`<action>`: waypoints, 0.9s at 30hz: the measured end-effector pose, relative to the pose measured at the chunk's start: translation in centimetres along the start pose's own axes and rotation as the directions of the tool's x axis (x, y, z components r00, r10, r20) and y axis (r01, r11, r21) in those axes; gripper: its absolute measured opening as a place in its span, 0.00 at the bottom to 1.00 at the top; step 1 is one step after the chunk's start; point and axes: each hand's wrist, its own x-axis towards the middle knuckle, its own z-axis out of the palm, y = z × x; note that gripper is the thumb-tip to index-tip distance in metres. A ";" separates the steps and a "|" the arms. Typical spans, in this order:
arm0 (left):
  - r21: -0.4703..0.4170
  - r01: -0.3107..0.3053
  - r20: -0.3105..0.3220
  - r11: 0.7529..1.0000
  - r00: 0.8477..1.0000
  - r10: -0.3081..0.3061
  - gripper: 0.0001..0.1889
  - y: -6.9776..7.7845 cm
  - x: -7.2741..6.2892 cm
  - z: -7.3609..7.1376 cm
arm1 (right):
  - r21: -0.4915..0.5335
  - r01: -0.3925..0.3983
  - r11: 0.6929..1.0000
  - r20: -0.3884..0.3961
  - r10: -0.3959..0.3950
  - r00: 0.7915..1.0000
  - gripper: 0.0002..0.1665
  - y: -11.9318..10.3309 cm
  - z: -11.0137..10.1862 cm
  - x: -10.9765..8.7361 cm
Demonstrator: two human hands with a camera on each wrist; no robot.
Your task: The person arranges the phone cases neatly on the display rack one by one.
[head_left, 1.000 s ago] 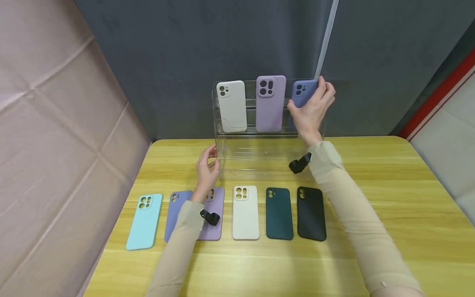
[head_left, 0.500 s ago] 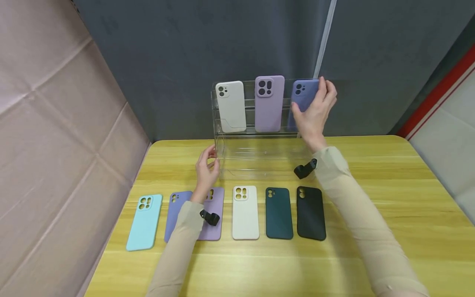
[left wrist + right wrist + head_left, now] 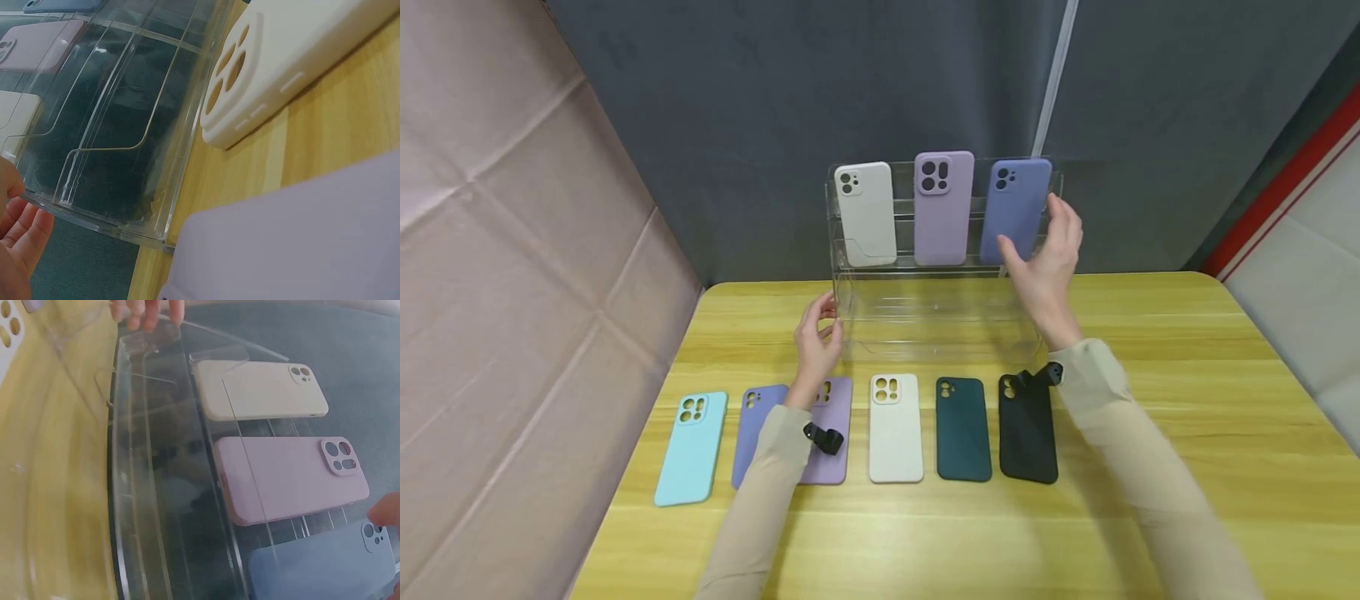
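A clear acrylic display stand (image 3: 925,312) stands at the back of the table. Its upper tier bears a white phone case (image 3: 870,221), a lilac phone case (image 3: 942,217) and a blue phone case (image 3: 1015,208), all leaning back upright. My left hand (image 3: 817,342) grips the stand's left side edge, thumb and fingers on either side of it; some fingers are hidden in the head view. My right hand (image 3: 1048,271) is at the blue case's lower right, thumb and fingers spread; whether a fingertip still touches the case I cannot tell. In the right wrist view the blue case (image 3: 325,562) lies near my fingertip.
In a row before the stand lie a turquoise case (image 3: 692,450), a periwinkle case (image 3: 758,425), a lilac case (image 3: 831,450), a white case (image 3: 897,437), a dark green case (image 3: 964,433) and a black case (image 3: 1028,442). A grey curtain (image 3: 760,150) hangs behind.
My right hand has let go of the blue case's upper part and moved down and slightly right, uncovering the case. The left hand has stayed at the stand's edge.
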 end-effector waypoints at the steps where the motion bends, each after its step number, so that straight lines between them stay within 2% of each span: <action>1: -0.004 0.002 0.003 1.000 1.000 -0.002 0.21 0.0 0.0 0.0 | -0.001 -0.003 1.000 0.004 0.003 1.000 0.41 0.1 -0.1 -0.3; 6: -0.004 0.014 0.008 1.000 1.000 -0.014 0.21 -0.1 0.0 0.0 | 0.006 -0.006 1.000 0.020 0.006 1.000 0.41 0.4 -0.7 -1.8; 14: -0.009 -0.018 0.006 1.000 1.000 0.018 0.21 -0.2 0.0 -0.1 | 0.020 -0.016 1.000 0.089 0.014 0.996 0.41 0.9 -1.9 -4.3; 21: 0.006 0.003 -0.006 1.000 1.000 -0.003 0.22 -3.4 -0.1 0.5 | 0.001 -0.015 1.000 0.133 0.014 0.991 0.40 1.8 -2.6 -6.8; 26: -0.009 0.006 0.003 1.000 1.000 -0.006 0.22 -4.1 -0.2 0.5 | -0.009 0.025 1.000 0.138 -0.023 0.990 0.40 2.9 -2.8 -8.6; 27: -0.016 0.008 0.006 1.000 1.000 -0.008 0.22 -3.6 -0.1 0.4 | -0.012 0.026 1.000 0.144 -0.024 0.989 0.39 3.1 -2.8 -9.1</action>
